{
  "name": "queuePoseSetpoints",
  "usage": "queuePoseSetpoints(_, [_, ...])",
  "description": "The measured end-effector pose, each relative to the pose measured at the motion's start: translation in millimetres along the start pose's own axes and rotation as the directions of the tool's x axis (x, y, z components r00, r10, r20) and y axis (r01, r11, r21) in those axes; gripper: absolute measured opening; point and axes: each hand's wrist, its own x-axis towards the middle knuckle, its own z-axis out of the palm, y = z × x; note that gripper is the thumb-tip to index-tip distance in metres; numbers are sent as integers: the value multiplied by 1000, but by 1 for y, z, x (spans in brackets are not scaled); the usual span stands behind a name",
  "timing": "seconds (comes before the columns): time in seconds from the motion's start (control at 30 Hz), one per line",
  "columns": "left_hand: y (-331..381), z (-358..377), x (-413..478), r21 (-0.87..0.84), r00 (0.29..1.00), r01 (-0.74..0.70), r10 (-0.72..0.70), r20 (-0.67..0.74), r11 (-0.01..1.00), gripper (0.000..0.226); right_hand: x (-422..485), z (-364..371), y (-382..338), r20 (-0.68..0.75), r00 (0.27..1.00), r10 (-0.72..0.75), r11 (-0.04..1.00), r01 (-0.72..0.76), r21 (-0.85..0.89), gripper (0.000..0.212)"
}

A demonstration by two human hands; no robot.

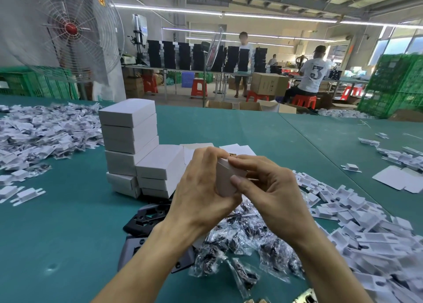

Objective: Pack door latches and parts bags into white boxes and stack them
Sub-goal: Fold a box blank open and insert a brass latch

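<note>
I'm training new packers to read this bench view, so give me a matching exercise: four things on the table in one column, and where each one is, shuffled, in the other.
Things:
1. single white box
2. stacked white boxes
3. parts bags
4. black plates

Places:
A. flat on the green table, by the left wrist
B. piled beneath and between the forearms
C. gripped by the left hand and right hand
D. standing on the table beyond the left hand, to its left

Pairs: 1-C, 2-D, 3-B, 4-A.
</note>
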Motion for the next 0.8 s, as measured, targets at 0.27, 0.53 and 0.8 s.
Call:
queuePoseSetpoints(0.27, [6, 1, 1, -2, 990, 33, -33, -137, 999, 71, 0, 2, -2, -184, 982, 42, 990, -16, 142, 23])
queuePoseSetpoints(0.53, [-1, -1, 2, -31, 997, 62, -64, -41, 998, 70, -1, 1, -4, -191, 981, 20, 999, -12, 45, 26])
queuePoseSetpoints(0.8, [-3, -3, 2, 18, 999, 20, -20, -29, 1000, 65, 0, -1, -4, -171, 985, -38, 999, 41, 12, 22])
